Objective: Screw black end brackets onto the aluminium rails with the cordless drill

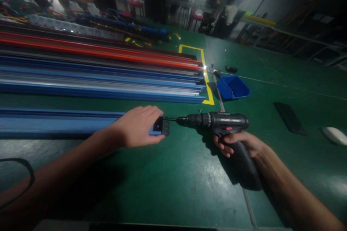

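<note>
My left hand [138, 125] is wrapped over the near end of a long blue rail [54, 122] that lies on the green floor, and it holds that end steady. A dark end cap [159, 127] sits on the rail's end face. My right hand [238, 143] grips the handle of a black cordless drill [222, 121]. The drill lies level and points left. Its bit touches the end cap right beside my left fingers.
Several long blue, silver and red rails [103, 72] lie side by side beyond my rail. A blue bin [233, 87] stands at their far end by yellow floor tape [206, 79]. A black flat strip [290, 117] and a white object [334, 135] lie to the right. A person [230, 3] is at the back.
</note>
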